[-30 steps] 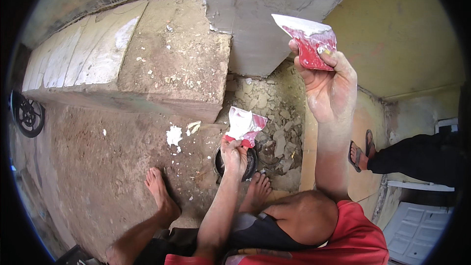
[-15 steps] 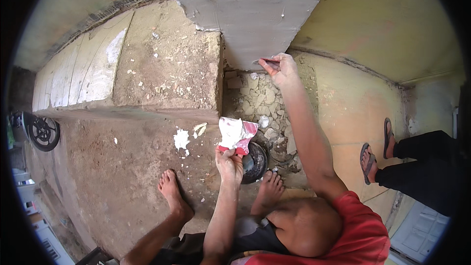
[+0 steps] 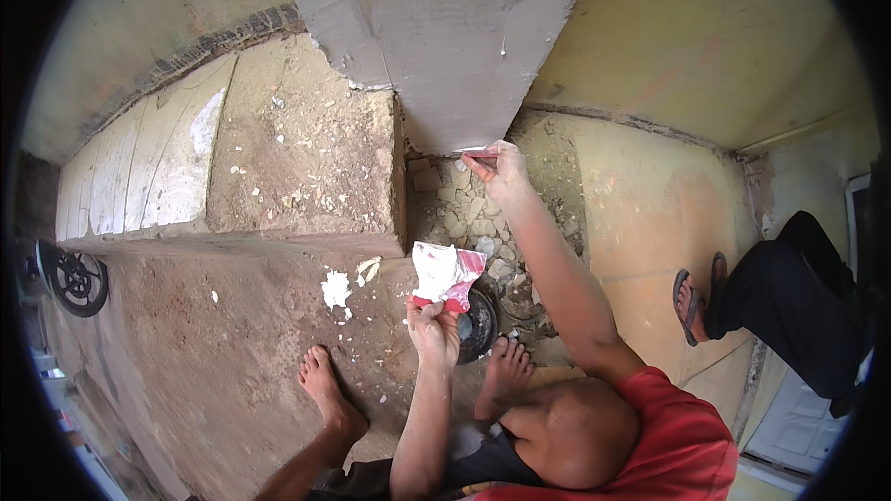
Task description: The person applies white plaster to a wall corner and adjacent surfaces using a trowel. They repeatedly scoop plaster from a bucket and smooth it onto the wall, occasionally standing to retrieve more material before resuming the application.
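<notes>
My left hand [image 3: 432, 332] grips a red plastic scraper [image 3: 462, 293] loaded with white putty [image 3: 436, 267], held over a dark round bucket [image 3: 475, 334] on the ground. My right hand [image 3: 498, 172] is farther forward, closed on a second scraper [image 3: 478, 151], seen almost edge-on at the bottom edge of the grey plastered column [image 3: 436, 28]. Whether its blade touches the plaster is hard to tell. Broken rubble [image 3: 471, 209] lies below that hand.
A dusty concrete step [image 3: 288, 158] stands left of the column; white blobs [image 3: 334, 289] lie before it. A yellow wall [image 3: 677, 46] rises at right, where another person's sandalled feet and dark trousers [image 3: 789, 297] show. A motorbike wheel [image 3: 79, 283] is far left.
My right hand has come down from high at the right to the column's lower edge, its scraper turned edge-on. The view has shifted slightly, and the other person's legs have moved.
</notes>
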`<state>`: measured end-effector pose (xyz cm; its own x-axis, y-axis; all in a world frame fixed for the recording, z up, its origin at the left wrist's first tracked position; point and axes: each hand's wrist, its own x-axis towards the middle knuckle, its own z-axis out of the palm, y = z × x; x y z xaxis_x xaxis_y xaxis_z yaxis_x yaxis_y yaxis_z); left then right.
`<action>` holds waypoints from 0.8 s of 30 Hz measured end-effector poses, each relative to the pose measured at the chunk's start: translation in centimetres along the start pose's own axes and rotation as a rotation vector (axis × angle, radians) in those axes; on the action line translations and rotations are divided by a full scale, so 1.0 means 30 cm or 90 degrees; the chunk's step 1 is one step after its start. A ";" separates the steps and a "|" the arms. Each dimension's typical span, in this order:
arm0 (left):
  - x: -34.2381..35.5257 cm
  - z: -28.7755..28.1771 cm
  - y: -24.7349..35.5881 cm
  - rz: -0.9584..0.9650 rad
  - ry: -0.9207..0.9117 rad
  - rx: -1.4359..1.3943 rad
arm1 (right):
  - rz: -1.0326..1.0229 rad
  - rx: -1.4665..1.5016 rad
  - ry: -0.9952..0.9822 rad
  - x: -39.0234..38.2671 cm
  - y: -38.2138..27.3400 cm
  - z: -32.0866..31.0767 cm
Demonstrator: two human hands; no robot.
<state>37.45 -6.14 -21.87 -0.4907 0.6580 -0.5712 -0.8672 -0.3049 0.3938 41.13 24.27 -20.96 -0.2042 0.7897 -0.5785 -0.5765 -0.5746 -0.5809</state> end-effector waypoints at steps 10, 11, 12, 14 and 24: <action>0.027 0.012 -0.020 -0.019 -0.041 -0.035 | -0.177 0.045 -0.097 -0.523 -0.446 0.521; 0.020 0.030 -0.028 -0.026 -0.049 -0.036 | -0.206 0.043 -0.117 -0.560 -0.493 0.558; 0.016 0.048 -0.031 -0.031 -0.060 -0.048 | -0.233 0.041 -0.139 -0.600 -0.531 0.593; 0.005 0.092 -0.060 -0.056 -0.085 -0.069 | -0.312 0.019 -0.194 -0.706 -0.625 0.635; 0.010 0.069 0.016 -0.055 -0.061 -0.066 | -0.310 -0.108 -0.425 -0.912 -0.581 0.340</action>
<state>37.06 -4.66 -20.38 -0.4082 0.7463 -0.5257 -0.9122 -0.3108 0.2671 48.69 14.88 10.82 -0.4190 0.8884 0.1873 -0.6049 -0.1193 -0.7873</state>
